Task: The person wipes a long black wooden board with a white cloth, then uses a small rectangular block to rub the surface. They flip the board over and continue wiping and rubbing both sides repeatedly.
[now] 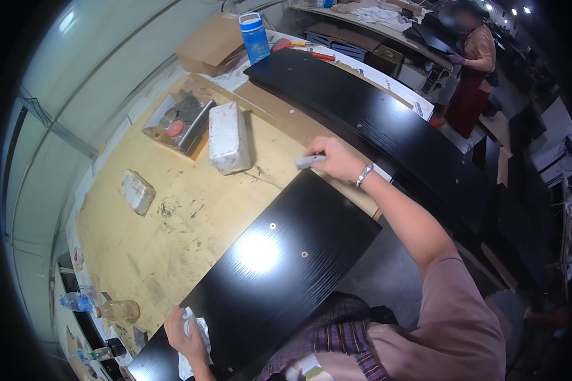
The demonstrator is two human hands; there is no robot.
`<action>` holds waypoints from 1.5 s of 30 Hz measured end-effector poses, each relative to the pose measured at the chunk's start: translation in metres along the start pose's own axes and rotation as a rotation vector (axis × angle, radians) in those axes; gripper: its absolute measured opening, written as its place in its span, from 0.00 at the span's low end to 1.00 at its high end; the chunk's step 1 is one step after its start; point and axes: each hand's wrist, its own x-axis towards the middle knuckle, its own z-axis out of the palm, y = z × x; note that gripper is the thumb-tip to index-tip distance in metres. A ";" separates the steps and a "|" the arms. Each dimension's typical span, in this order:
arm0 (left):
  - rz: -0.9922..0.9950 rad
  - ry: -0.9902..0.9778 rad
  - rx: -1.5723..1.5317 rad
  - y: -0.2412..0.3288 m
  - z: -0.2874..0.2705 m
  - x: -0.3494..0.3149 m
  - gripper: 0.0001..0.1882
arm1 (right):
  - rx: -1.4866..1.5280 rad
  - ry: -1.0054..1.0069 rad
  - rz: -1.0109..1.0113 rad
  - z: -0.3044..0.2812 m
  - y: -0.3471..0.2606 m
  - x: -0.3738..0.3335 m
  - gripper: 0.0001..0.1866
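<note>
Left hand (pixel 182 335) grips one cloth (pixel 204 333), right hand (pixel 341 160) one block (pixel 307 162).

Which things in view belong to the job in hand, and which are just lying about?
Apparently in the job:
grey block, in right hand
crumpled white sheet, in left hand
nearest black board

Apparently lying about:
blue bottle
cardboard box
yellowish bottle
</note>
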 end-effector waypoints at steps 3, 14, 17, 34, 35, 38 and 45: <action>-0.002 0.000 0.004 0.001 -0.002 -0.001 0.14 | -0.151 -0.005 -0.013 0.000 -0.011 0.001 0.12; 0.036 0.016 0.012 -0.007 0.004 0.002 0.14 | 0.028 -0.008 0.087 -0.004 0.001 0.009 0.13; 0.020 0.000 0.028 -0.005 0.001 0.001 0.14 | -0.010 -0.061 0.081 -0.001 -0.005 0.006 0.13; 0.030 -0.001 0.011 -0.014 0.003 -0.001 0.17 | 0.102 -0.160 -0.005 -0.023 0.005 -0.032 0.16; 0.025 0.002 -0.003 -0.016 0.004 -0.001 0.17 | 0.093 -0.186 -0.012 -0.032 0.007 -0.046 0.16; 0.014 -0.008 -0.015 -0.019 0.003 -0.005 0.17 | 0.058 -0.205 -0.043 -0.053 0.007 -0.101 0.17; -0.011 -0.039 0.014 -0.016 0.001 -0.005 0.15 | -0.044 -0.176 0.219 -0.090 -0.003 -0.237 0.15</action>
